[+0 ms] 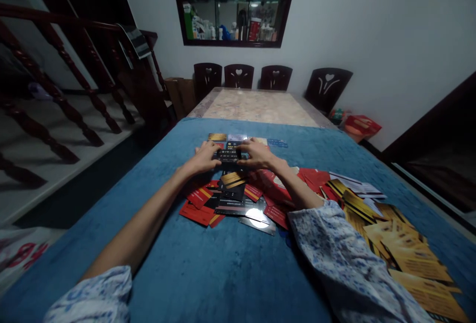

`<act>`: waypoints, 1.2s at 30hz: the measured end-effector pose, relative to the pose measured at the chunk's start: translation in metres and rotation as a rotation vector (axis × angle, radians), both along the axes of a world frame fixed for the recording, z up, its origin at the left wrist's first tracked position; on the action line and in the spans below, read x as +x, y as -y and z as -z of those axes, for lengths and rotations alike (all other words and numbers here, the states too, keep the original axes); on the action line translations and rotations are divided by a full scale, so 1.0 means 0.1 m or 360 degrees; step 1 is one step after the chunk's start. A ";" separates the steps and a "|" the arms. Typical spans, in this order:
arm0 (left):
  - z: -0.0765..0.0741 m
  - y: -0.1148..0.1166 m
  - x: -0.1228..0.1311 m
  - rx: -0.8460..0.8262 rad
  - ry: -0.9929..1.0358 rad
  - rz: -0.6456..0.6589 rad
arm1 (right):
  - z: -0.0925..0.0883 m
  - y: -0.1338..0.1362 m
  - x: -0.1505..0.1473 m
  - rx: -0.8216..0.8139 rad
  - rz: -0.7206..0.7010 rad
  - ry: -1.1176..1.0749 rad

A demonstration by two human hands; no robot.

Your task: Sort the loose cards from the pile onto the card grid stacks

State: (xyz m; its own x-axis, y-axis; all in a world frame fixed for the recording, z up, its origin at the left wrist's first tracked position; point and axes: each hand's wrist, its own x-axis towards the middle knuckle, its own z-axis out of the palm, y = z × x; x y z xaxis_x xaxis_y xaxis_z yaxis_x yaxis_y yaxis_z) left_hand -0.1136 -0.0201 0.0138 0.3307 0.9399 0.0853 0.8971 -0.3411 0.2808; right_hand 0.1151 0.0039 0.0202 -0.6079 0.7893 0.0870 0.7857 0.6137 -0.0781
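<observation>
Between my two hands is a black card with pale print, at the middle of the blue cloth. My left hand grips its left edge with thumb and fingers, and my right hand has its right edge the same way. Just beyond it lie a black VIP card, a gold card and a blue card, partly in a row. Nearer to me is a loose pile of red cards, black cards and a gold-striped card.
Many gold cards spread along the right side of the blue cloth, with white cards behind them. Past the cloth is the bare tabletop, with several dark chairs beyond. A wooden railing stands left.
</observation>
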 end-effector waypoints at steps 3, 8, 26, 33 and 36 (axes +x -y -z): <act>0.05 -0.10 0.07 -0.0014 -0.0002 0.0024 | 0.02 -0.04 0.06 -0.0028 0.0058 0.0035; 0.14 -0.23 0.14 -0.0058 -0.0041 0.0023 | 0.06 -0.07 0.10 -0.0066 0.0117 0.0081; 0.22 -0.27 0.21 -0.0156 -0.0177 0.0053 | 0.23 -0.11 0.10 -0.0115 0.0125 0.0177; 0.25 -0.27 0.17 -0.0118 -0.0096 0.0089 | 0.21 -0.09 0.09 -0.0117 0.0127 0.0149; 0.26 -0.28 0.15 -0.0128 -0.0077 0.0114 | 0.22 -0.08 0.09 -0.0106 0.0125 0.0155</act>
State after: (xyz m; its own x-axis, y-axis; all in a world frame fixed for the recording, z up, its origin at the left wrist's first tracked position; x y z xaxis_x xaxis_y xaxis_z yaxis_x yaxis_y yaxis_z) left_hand -0.0988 0.0080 -0.0122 0.3990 0.9169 -0.0070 0.8845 -0.3829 0.2664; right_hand 0.1240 0.0123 -0.0014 -0.5468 0.8369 -0.0238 0.8370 0.5458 -0.0375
